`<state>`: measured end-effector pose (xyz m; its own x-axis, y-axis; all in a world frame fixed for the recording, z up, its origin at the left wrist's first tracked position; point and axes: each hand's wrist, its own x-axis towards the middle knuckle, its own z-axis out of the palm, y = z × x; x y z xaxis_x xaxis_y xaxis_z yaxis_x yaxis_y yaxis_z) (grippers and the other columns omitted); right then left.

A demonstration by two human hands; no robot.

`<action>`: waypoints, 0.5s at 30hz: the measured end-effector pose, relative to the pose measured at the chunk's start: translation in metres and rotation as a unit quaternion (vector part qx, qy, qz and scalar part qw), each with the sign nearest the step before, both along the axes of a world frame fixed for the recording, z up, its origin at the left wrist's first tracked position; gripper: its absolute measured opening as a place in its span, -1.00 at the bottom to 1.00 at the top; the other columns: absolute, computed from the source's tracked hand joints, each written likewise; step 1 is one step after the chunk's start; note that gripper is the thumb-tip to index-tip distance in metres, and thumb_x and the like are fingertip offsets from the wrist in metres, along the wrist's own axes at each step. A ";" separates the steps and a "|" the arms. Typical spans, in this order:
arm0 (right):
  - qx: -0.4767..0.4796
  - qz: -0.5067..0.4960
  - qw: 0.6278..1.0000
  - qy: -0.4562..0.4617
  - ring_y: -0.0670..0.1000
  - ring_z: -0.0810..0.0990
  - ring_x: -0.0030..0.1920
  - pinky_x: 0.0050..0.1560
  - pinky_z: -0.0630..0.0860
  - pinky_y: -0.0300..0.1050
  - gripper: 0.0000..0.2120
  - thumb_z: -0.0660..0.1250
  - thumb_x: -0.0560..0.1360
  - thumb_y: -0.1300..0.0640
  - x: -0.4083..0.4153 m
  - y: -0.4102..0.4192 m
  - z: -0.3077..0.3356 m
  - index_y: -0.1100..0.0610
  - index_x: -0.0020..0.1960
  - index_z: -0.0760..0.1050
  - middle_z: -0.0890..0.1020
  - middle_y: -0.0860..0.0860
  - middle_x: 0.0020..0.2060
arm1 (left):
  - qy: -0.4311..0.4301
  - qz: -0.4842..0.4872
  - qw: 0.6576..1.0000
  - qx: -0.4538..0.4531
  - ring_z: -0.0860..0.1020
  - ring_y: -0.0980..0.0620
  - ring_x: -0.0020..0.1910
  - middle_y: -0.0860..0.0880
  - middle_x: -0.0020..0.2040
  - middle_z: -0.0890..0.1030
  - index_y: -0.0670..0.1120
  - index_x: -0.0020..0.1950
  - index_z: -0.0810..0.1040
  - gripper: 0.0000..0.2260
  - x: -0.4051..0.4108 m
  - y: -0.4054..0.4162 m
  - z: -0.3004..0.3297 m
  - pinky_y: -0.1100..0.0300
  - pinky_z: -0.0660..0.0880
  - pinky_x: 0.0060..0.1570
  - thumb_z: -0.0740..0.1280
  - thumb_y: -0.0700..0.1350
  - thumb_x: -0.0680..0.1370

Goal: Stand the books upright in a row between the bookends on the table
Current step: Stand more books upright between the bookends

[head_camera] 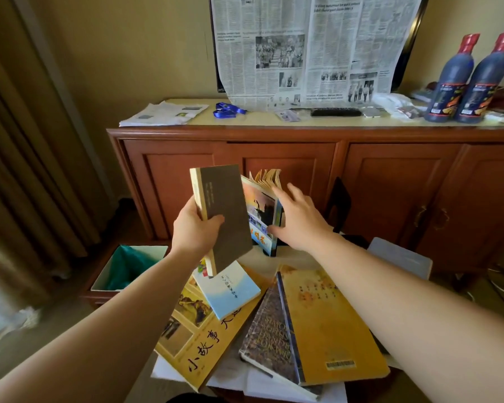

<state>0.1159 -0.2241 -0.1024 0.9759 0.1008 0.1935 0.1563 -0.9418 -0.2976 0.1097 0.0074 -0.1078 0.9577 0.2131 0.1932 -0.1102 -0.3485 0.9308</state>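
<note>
My left hand [195,228] grips a brown-covered book [227,210] by its spine edge and holds it tilted in the air above the table. My right hand [300,219] rests with spread, straight fingers against an upright book with a colourful cover [259,210], whose pages fan out at the top. A black bookend [339,203] stands just right of that hand. Lying flat on the small table are a light blue book [230,292], a large yellow book with black characters [204,338], a dark mottled book [269,333] and an orange-yellow book [326,321].
A wooden sideboard [303,170] stands close behind the table, carrying newspaper sheets [309,48], two dark bottles [466,82], a blue lanyard [227,110] and a remote [335,112]. A bin with a green liner [128,269] sits on the floor at left. Curtains hang far left.
</note>
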 end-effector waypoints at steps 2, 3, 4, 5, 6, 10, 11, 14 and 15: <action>-0.024 0.024 0.999 0.017 0.20 0.06 0.66 0.53 0.29 0.24 0.02 0.51 0.52 -0.14 0.014 0.000 0.004 0.00 0.71 -0.10 -0.07 0.07 0.70 | -0.003 0.025 1.000 -0.014 0.66 0.00 0.06 0.20 -0.01 0.66 0.22 -0.02 0.53 -0.72 0.013 -0.004 0.000 -0.09 0.63 0.18 0.47 -0.17 0.52; -0.028 0.033 0.999 0.025 0.18 0.05 0.66 0.55 0.27 0.24 0.07 0.52 0.50 -0.16 0.021 0.000 0.004 0.04 0.71 -0.12 -0.09 0.07 0.70 | -0.005 0.031 0.999 -0.022 0.66 -0.01 0.07 0.20 -0.01 0.66 0.21 0.01 0.53 -0.73 0.019 -0.008 -0.001 -0.09 0.62 0.18 0.46 -0.17 0.53; -0.023 0.038 0.998 0.035 0.16 0.05 0.67 0.57 0.24 0.25 0.11 0.54 0.48 -0.19 0.026 0.000 0.003 0.07 0.71 -0.13 -0.09 0.06 0.70 | -0.006 0.037 0.999 -0.028 0.66 -0.01 0.08 0.20 -0.01 0.65 0.20 0.05 0.53 -0.74 0.025 -0.012 -0.001 -0.06 0.62 0.18 0.45 -0.17 0.54; -0.015 0.039 0.998 0.044 0.14 0.04 0.67 0.58 0.21 0.27 0.16 0.55 0.45 -0.23 0.030 -0.001 0.001 0.08 0.71 -0.14 -0.09 0.04 0.71 | -0.007 0.044 0.999 -0.029 0.65 -0.01 0.09 0.19 -0.01 0.65 0.19 0.10 0.53 -0.74 0.030 -0.018 -0.002 -0.03 0.61 0.17 0.44 -0.16 0.56; -0.015 0.040 0.998 0.049 0.13 0.03 0.68 0.60 0.17 0.30 0.20 0.56 0.42 -0.28 0.033 -0.001 -0.003 0.08 0.71 -0.15 -0.11 0.02 0.71 | -0.007 0.049 0.998 -0.027 0.65 -0.01 0.10 0.15 0.02 0.66 0.16 0.15 0.54 -0.75 0.036 -0.024 -0.004 0.00 0.60 0.16 0.44 -0.15 0.57; -0.046 0.045 0.997 0.038 0.05 -0.10 0.69 0.61 -0.05 0.33 0.37 0.53 0.27 -0.48 0.035 -0.004 -0.020 0.02 0.71 -0.24 -0.17 -0.05 0.70 | -0.011 0.045 0.999 0.007 0.56 0.05 0.09 0.07 0.16 0.66 0.05 0.37 0.53 -0.69 0.053 -0.048 -0.017 0.13 0.46 0.09 0.40 -0.11 0.63; -0.033 0.047 0.998 0.033 0.05 -0.09 0.69 0.60 -0.06 0.33 0.39 0.51 0.23 -0.52 0.036 -0.005 -0.022 0.01 0.71 -0.24 -0.17 -0.07 0.70 | -0.012 0.032 0.999 0.010 0.54 0.06 0.08 0.08 0.14 0.65 0.05 0.39 0.52 -0.68 0.057 -0.054 -0.022 0.15 0.44 0.09 0.39 -0.12 0.64; 0.018 0.056 0.998 0.024 0.02 -0.06 0.68 0.62 -0.01 0.33 0.40 0.48 0.21 -0.57 0.037 -0.006 -0.026 -0.02 0.71 -0.23 -0.14 -0.08 0.70 | -0.008 -0.022 0.999 0.024 0.57 0.07 0.09 0.14 0.07 0.61 0.07 0.42 0.49 -0.65 0.068 -0.071 -0.039 0.16 0.45 0.09 0.38 -0.12 0.64; 0.032 0.058 0.998 0.020 0.01 -0.05 0.68 0.63 0.03 0.33 0.38 0.46 0.22 -0.57 0.036 -0.006 -0.026 -0.01 0.71 -0.22 -0.12 -0.08 0.70 | 0.001 -0.043 0.999 0.034 0.59 0.06 0.10 0.16 0.06 0.62 0.09 0.43 0.48 -0.63 0.073 -0.076 -0.044 0.14 0.48 0.09 0.38 -0.13 0.64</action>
